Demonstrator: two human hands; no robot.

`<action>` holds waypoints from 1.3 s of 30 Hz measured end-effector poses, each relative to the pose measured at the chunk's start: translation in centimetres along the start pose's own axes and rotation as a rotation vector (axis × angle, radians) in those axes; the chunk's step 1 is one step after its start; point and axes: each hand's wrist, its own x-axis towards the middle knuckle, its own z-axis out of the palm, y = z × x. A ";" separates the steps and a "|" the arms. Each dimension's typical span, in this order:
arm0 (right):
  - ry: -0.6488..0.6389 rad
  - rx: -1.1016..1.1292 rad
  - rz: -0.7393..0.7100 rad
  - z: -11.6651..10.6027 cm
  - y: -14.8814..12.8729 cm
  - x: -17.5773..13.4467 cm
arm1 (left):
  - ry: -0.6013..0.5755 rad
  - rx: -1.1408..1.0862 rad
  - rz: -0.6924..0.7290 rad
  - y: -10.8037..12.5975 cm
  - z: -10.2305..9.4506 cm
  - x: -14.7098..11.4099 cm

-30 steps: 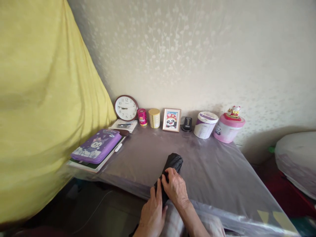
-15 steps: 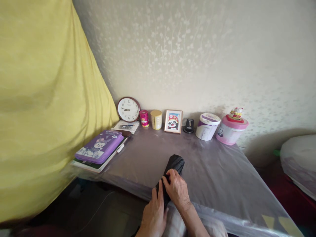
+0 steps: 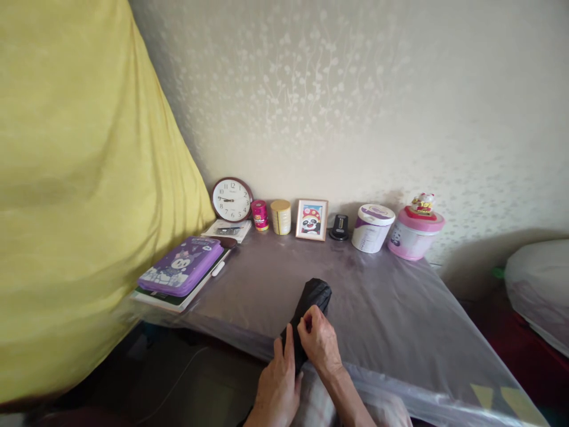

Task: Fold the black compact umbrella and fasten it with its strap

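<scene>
The person's left hand [image 3: 276, 382] is closed around the lower part of a black bundle, probably a folded umbrella [image 3: 314, 293], with two fingers stretched along its side. The right hand [image 3: 320, 344] is bunched at the bundle's right side, thumb and fingertips drawn close together; whether they grip any fabric is hidden. The bundle slants over the table's near edge, its rounded end pointing away from the body. The step in hand seems to be tidying or fastening the wrapped cloth, with the left hand steadying. The next move appears to call for a firm left hold and precise right fingertips.

Beyond lies a table [image 3: 382, 314] under a clear plastic cover. To the left, a purple case [image 3: 183, 265] rests on books. Along the wall stand a round clock [image 3: 232, 200], a framed panda picture [image 3: 312, 220] and two tubs, the pink-lidded tub [image 3: 413, 238] bearing a cat figurine [image 3: 424, 204].
</scene>
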 end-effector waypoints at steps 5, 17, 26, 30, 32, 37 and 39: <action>-0.017 0.137 0.069 -0.3 0.1 -0.4 | 0.002 0.009 -0.004 -0.1 0.1 0.0; -0.001 0.178 0.331 -4.6 7.8 -2.6 | -0.001 -0.073 -0.028 -0.9 -1.1 0.3; -0.010 0.204 0.291 -6.1 9.3 -2.9 | 0.068 -0.088 -0.020 -2.7 -0.8 0.1; -0.136 0.270 0.148 -5.3 6.5 -3.2 | 0.102 -0.111 -0.009 -2.7 -1.0 0.0; -0.155 0.284 0.115 -5.1 5.8 -3.1 | 0.151 -0.105 0.007 -2.6 -1.2 -0.2; -0.099 0.251 0.175 -5.6 8.2 -2.7 | 0.247 0.020 -0.040 -3.2 -1.6 -0.5; -0.063 0.244 0.220 -5.8 9.7 -2.7 | 0.262 0.045 -0.062 -3.5 -1.7 -0.6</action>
